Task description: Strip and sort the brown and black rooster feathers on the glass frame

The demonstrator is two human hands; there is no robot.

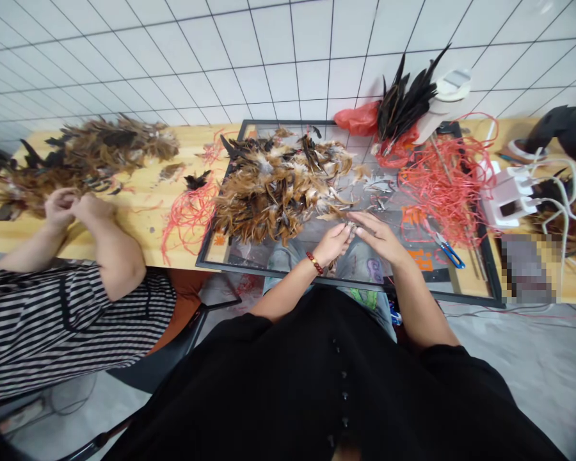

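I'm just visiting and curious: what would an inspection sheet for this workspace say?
Surface: wooden table, with a black-framed see-through panel over it.
Job's things: brown feather pile on the panel; dark feather bundle beyond, beside a red plastic bag.
Clutter: tangled pinkish-red strings at the right; blue-handled snips near them.
Grip: left hand seems to pinch a small pale item, too small to identify; right hand is beside it, contact unclear.
Cables: white cables at a white charger, far right.
Surroundings: white tiled wall behind; neighbour in a striped top at the left.
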